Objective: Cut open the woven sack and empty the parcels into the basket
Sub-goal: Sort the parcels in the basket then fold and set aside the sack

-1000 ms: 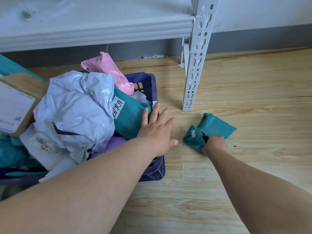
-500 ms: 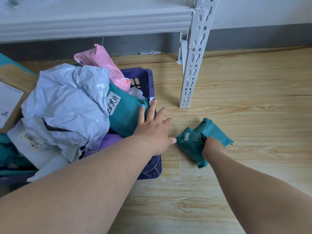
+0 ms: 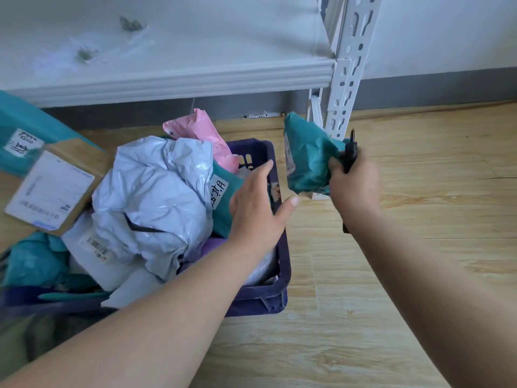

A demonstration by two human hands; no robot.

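A dark blue plastic basket sits on the wooden floor, heaped with parcels: a crumpled pale grey bag, a pink bag, a teal bag with a white label and a cardboard box. My right hand holds a small teal parcel up in the air just right of the basket, together with a thin black tool. My left hand hovers open over the basket's right edge, fingers spread, close to the lifted parcel. No woven sack shows.
A white metal shelf board runs across the top, with its perforated upright post standing on the floor just behind the lifted parcel. Wooden floor stretches to the right. More teal bags lie at the far left.
My right hand has lifted the small teal parcel off the floor and carried it up toward the basket. My left hand has risen slightly, staying open at the basket's right edge.
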